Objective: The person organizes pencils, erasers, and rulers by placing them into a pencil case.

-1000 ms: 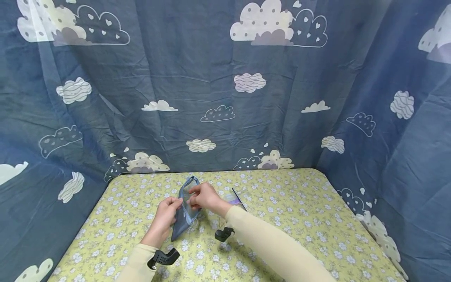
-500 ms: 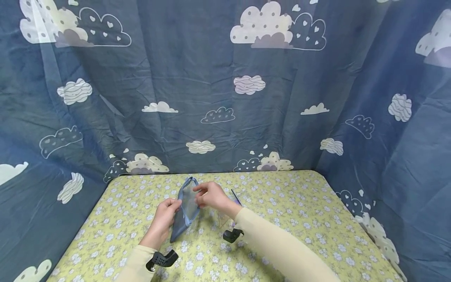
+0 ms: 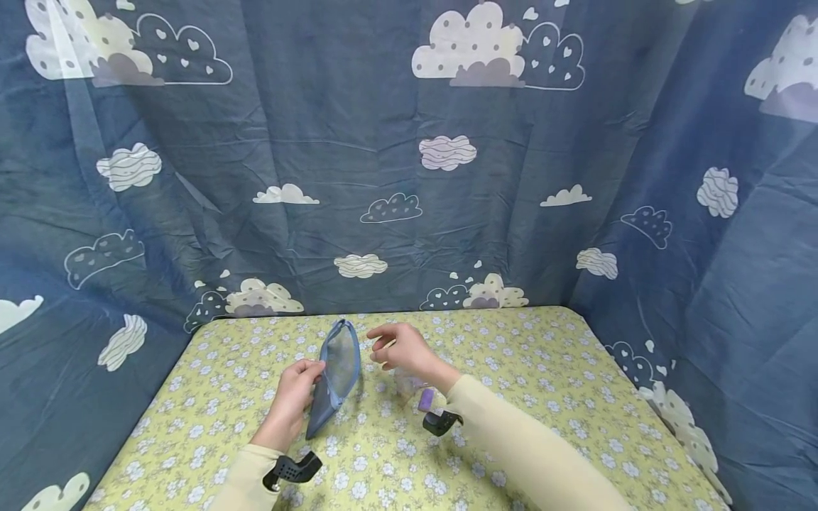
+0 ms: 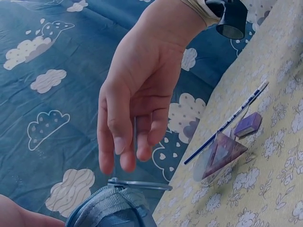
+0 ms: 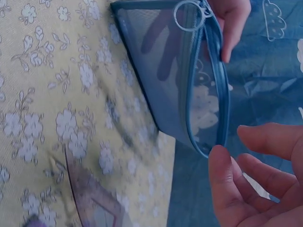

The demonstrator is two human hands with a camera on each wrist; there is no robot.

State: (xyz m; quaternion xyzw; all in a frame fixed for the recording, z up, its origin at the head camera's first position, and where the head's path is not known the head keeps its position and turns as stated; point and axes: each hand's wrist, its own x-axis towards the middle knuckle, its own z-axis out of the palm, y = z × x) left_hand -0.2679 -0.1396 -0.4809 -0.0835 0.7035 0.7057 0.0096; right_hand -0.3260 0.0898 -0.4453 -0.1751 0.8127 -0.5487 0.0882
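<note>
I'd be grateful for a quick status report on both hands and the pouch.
Left hand gripping pouch. Right hand empty, not touching it. Pouch unzipped, gaping. Nothing seen between right hand and opening; pencil, eraser lying on table.

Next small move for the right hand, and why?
Probably lower the right hand to the eraser and pinch it: that hand looks empty, the left hand holds the open pouch, and the eraser lies outside it on the table, near the pencil and set square.
</note>
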